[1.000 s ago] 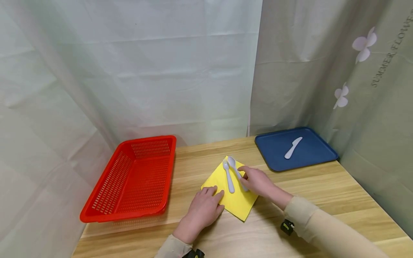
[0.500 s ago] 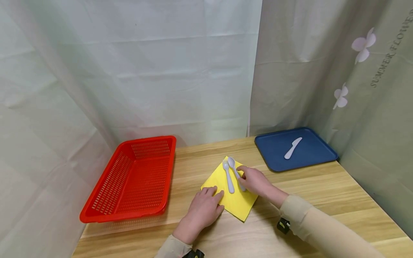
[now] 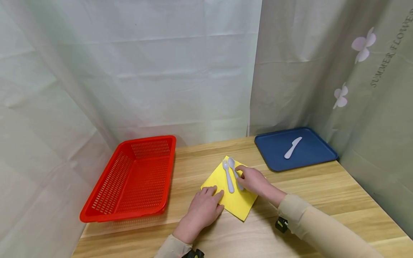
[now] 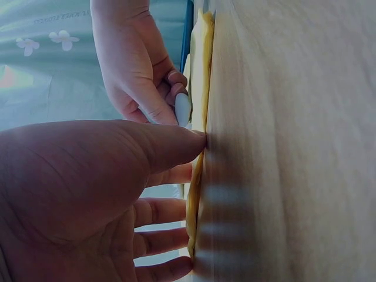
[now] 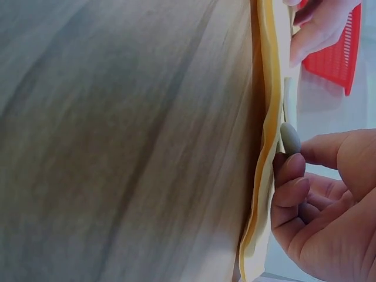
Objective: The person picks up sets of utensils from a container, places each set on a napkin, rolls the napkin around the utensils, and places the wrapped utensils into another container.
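A folded yellow napkin (image 3: 241, 208) lies on the wooden table, turned so one corner points to the back. On it rest a pale plastic fork (image 3: 229, 180) and, just to its right, a matching spoon (image 3: 232, 163). My right hand (image 3: 255, 181) pinches the spoon's handle between thumb and fingers; the handle's end (image 5: 290, 138) shows in the right wrist view. My left hand (image 3: 205, 208) rests on the napkin's near left edge with its fingers extended. In the left wrist view, the thumb and fingertips (image 4: 181, 268) touch that edge.
To the left stands a red perforated plastic basket (image 3: 129, 217). A blue tray (image 3: 274, 157) at the back right holds a pale plastic knife (image 3: 293, 148). Curtains (image 3: 155, 79) hang behind and along both sides of the table (image 3: 309, 186).
My right hand has shifted slightly left, bringing the spoon's handle closer to the fork. The left hand and napkin have stayed in place.
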Demonstrator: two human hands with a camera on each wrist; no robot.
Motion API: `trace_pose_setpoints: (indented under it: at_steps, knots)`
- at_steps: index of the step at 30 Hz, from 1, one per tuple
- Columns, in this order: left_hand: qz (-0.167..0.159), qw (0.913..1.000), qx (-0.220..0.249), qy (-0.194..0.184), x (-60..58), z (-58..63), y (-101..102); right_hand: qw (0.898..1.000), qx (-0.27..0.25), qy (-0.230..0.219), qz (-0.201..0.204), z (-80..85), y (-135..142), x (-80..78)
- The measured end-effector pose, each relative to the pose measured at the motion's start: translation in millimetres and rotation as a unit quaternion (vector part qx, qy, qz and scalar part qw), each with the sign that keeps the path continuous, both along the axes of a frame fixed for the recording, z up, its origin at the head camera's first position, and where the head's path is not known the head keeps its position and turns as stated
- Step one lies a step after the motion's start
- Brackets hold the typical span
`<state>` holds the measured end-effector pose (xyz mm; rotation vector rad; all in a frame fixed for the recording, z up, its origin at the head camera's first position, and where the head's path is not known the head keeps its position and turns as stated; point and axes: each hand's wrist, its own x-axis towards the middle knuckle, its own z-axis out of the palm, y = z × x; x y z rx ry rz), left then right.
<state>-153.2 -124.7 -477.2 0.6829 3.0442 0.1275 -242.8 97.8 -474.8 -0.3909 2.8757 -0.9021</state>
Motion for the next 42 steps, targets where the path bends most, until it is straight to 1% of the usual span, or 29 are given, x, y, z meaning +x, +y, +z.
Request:
trace_pose_setpoints:
  at_steps: [6,12,17,20,24,27,29,32,35,38,42]
  knots:
    - [-0.001,1.0,-0.004,0.003,-0.1,-1.1,0,1.0,0.005,0.01,0.006,-1.0,-1,0.4]
    - [-0.002,1.0,-0.003,0.003,0.1,-0.7,0,1.0,0.006,0.008,0.007,-2.1,-2,2.1]
    - [0.0,1.0,-0.003,0.0,-0.2,-0.6,1,1.0,0.02,0.017,0.01,-3.7,0,2.1]
    - [0.0,1.0,-0.002,0.0,-0.4,-1.1,1,0.999,0.033,0.03,0.016,-3.4,1,3.0]
    - [0.001,1.0,-0.001,0.002,-0.7,-1.6,1,0.995,0.057,0.074,0.04,-1.7,5,6.4]
    - [0.0,1.0,0.0,0.004,-0.6,-1.7,1,0.989,0.078,0.107,0.071,-1.1,10,10.1]
    - [-0.001,1.0,0.0,0.006,-0.5,-1.6,1,0.985,0.086,0.119,0.092,-0.8,13,12.6]
    - [-0.001,1.0,0.002,0.005,-0.5,-1.5,0,0.981,0.094,0.118,0.119,-0.9,17,15.6]
    - [0.0,1.0,0.002,0.001,-0.6,-1.3,0,0.979,0.099,0.11,0.138,-1.7,20,17.3]
    - [0.001,1.0,0.001,-0.003,-0.5,-1.2,0,0.978,0.105,0.102,0.15,-2.6,21,18.1]
    - [0.001,1.0,0.003,-0.003,-0.4,-1.1,0,0.977,0.107,0.101,0.154,-3.3,21,19.1]
